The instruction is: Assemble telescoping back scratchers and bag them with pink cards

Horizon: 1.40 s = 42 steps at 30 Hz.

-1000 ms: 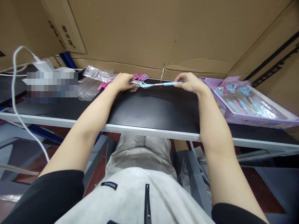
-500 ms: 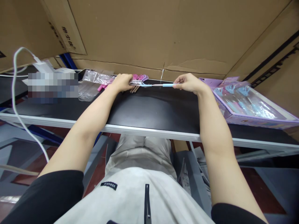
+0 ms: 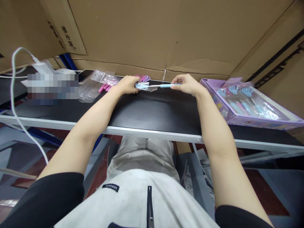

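My left hand (image 3: 128, 85) is closed around the mouth of a clear plastic bag (image 3: 142, 85) above the black tabletop. My right hand (image 3: 186, 85) pinches the light blue handle of a back scratcher (image 3: 165, 85), held level and pointing left. Its blue claw end is inside the bag mouth, beside my left fingers. Behind and under my left hand lie pink and purple back scratchers (image 3: 144, 78); their pink handles (image 3: 104, 87) stick out on the left. My left hand hides their middles.
Clear plastic bags (image 3: 89, 90) lie to the left. At the right stands an open purple box (image 3: 263, 123) with several bagged blue back scratchers (image 3: 247, 101). Cardboard (image 3: 152, 38) walls the back. A white cable (image 3: 14, 85) loops down at the left, near a blurred patch.
My right hand has moved slightly left with the back scratcher. The blue claw end has gone further into the bag at my left hand.
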Motion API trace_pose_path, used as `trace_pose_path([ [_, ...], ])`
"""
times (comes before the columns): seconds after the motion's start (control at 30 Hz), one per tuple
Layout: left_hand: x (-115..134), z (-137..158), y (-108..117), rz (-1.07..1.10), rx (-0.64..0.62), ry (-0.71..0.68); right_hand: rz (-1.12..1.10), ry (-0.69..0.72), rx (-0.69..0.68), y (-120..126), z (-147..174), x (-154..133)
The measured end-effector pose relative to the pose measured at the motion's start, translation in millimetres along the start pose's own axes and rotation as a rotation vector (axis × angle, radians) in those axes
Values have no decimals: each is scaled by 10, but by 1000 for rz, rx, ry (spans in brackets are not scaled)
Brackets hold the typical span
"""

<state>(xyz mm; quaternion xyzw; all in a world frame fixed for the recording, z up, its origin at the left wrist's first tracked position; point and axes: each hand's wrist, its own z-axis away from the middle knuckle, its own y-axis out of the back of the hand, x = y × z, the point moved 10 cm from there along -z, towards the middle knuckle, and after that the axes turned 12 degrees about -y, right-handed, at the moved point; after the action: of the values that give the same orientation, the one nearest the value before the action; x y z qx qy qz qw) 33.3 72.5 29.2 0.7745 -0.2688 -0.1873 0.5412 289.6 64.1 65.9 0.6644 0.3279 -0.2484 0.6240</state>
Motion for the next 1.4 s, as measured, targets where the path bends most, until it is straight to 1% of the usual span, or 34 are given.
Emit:
trace_pose_path([
  [0.2,79,-22,-12,-21,-39,20,16,50,14,-171,57,-121],
  [0.3,102,-34,-13,-29,-26,23,20,72,11,-276,113,-194],
  [0.43,190,-64,-39,-29,-3,-1,44,110,10,-438,206,-290],
  [0.57,258,-82,-48,-29,8,-10,21,140,-4,-578,226,-314],
  [0.7,247,-76,-28,-32,11,-12,2,155,-66,-594,162,-277],
  [0.8,190,-56,-21,-43,-5,14,35,102,-184,-585,115,-187],
  [0.87,153,-41,-21,-52,-19,40,73,54,-240,-570,101,-121],
  [0.9,145,-37,-18,-53,-22,49,88,43,-242,-554,97,-104],
  [0.97,157,-37,1,-53,-14,55,97,52,-194,-506,90,-115],
  [1.07,270,-66,38,-48,5,23,56,85,-138,-527,105,-187],
  [1.13,378,-95,49,-43,3,-4,2,92,-169,-626,131,-236],
  [1.23,497,-126,48,-34,-9,-26,-99,106,-250,-784,180,-306],
  [1.3,532,-131,51,-35,-4,-42,-153,115,-281,-840,197,-328],
  [1.4,529,-126,47,-46,13,-73,-176,119,-287,-862,200,-320],
])
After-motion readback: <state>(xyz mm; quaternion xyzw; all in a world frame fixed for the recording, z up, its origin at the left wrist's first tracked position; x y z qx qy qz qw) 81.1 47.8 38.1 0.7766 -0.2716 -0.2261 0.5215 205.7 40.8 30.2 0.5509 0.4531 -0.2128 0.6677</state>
